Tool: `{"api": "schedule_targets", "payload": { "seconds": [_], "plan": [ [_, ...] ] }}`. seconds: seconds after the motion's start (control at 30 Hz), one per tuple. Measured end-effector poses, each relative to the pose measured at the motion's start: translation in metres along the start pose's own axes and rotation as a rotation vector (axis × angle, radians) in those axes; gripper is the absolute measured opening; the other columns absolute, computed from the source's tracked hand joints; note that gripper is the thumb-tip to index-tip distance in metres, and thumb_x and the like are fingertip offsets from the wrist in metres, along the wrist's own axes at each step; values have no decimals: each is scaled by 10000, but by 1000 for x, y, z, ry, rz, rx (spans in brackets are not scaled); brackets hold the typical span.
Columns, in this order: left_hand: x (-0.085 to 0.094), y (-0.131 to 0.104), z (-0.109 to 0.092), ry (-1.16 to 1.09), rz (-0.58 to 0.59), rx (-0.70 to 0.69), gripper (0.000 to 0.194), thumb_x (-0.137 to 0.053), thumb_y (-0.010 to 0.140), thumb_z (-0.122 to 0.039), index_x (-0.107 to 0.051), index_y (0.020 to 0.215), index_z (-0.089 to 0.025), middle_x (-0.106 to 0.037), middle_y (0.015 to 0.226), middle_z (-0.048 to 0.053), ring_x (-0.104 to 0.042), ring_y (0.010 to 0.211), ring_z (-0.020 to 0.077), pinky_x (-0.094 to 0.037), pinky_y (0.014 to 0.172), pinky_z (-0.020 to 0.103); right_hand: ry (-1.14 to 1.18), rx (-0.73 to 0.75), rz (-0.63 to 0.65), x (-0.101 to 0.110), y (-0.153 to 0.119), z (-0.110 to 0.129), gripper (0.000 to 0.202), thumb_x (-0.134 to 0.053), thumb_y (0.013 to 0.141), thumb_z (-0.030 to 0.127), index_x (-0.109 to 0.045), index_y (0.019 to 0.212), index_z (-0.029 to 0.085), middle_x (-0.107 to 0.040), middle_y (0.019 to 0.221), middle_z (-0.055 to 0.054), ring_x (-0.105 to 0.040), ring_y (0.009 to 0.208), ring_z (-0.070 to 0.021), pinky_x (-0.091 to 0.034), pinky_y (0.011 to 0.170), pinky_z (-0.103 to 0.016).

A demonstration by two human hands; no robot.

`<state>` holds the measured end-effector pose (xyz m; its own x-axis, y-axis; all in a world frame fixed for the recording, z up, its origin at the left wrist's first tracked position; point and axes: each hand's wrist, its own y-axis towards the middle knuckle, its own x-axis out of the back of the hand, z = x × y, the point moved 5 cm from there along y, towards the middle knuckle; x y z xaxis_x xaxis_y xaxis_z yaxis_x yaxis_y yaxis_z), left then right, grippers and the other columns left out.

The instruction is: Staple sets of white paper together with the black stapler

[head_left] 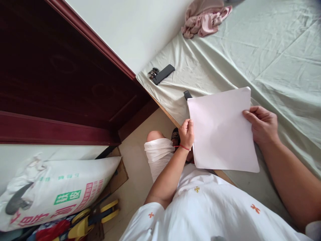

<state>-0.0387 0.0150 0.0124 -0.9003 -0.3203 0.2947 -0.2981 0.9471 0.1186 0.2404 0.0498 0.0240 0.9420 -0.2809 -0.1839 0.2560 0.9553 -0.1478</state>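
Both my hands hold a blank white sheet of paper [222, 134], possibly several sheets together, in front of my shirt and over the bed's edge. My left hand [187, 134], with a red string on its wrist, is closed on the left edge. On the right edge, my right hand [262, 124] pinches the paper with its thumb on top; its other fingers are curled and partly hidden behind. Just past the paper's top left corner lies a small black object [187, 95], partly covered by the sheet.
A pale green bedsheet [283, 50] covers the bed. On it lie a black phone [164, 74], keys [153, 72] and a crumpled pink cloth [204, 20]. To the left are a dark red wooden door [62, 67], a printed white sack [62, 187] and yellow-black items [109, 211].
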Motion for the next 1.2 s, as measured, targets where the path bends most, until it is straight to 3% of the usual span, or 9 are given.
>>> {"api": "schedule_targets", "payload": {
  "seconds": [0.5,0.9,1.07,1.2],
  "plan": [
    [1,0,-4,45,1,-40,451,-475,974,-606,-570,809,-197,-406,607,-47,-374,572,113,-291,583,267,-13,-1,44,1,2,-6,281,-895,637,387,-699,740,215,-644,605,42,-500,467,-83,-390,427,-207],
    [0,1,-2,103,-11,-81,403,-465,998,-539,-541,787,-203,-392,592,-57,-380,553,110,-292,582,255,-93,121,45,-1,3,-3,289,-852,711,398,-693,877,222,-586,669,58,-467,562,-75,-379,508,-207],
    [2,2,-5,82,-19,-79,415,-479,990,-539,-536,752,-203,-390,583,-56,-368,545,109,-286,573,254,-215,261,64,-1,5,0,397,-836,729,262,-669,1088,245,-617,936,27,-524,784,-93,-447,662,-217],
    [5,5,-2,-28,-25,-13,434,-544,947,-583,-554,742,-200,-370,584,-58,-339,550,107,-285,562,248,-367,306,91,0,8,-3,433,-757,824,338,-593,1216,254,-639,1178,-42,-587,983,-135,-507,802,-268]
  ]
}}
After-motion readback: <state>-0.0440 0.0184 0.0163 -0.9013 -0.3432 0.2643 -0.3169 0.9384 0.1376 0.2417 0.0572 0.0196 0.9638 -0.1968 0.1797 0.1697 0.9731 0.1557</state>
